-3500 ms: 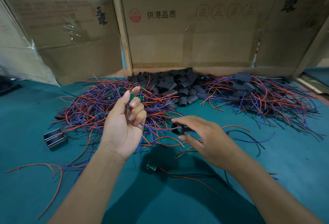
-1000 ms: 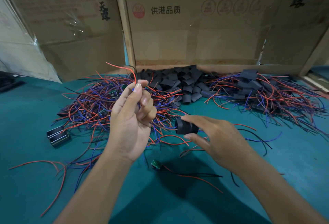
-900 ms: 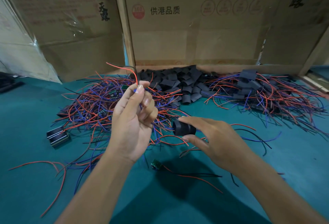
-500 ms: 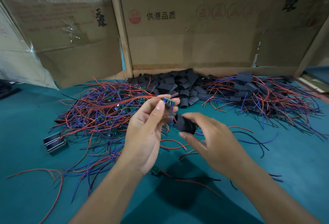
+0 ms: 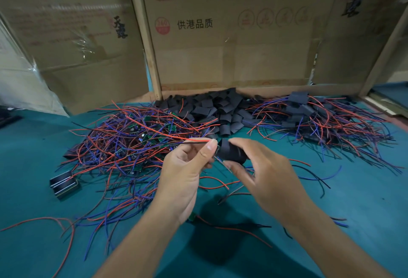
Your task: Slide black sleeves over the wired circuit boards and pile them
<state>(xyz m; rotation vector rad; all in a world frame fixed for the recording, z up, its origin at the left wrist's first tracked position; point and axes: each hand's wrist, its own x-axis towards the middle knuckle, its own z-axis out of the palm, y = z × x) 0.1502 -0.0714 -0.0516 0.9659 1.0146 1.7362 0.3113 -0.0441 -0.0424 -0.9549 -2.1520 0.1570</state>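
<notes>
Black sleeve [image 5: 231,150], seemingly lying left-right

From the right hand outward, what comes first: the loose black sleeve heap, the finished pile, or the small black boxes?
1. Loose black sleeve heap, just beyond the right hand.
2. Finished pile, far right.
3. Small black boxes, far left.

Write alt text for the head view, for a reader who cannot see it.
A person's right hand holds a black sleeve against wires pinched by the left hand, above a teal table strewn with red and blue wired boards and loose sleeves.
</notes>
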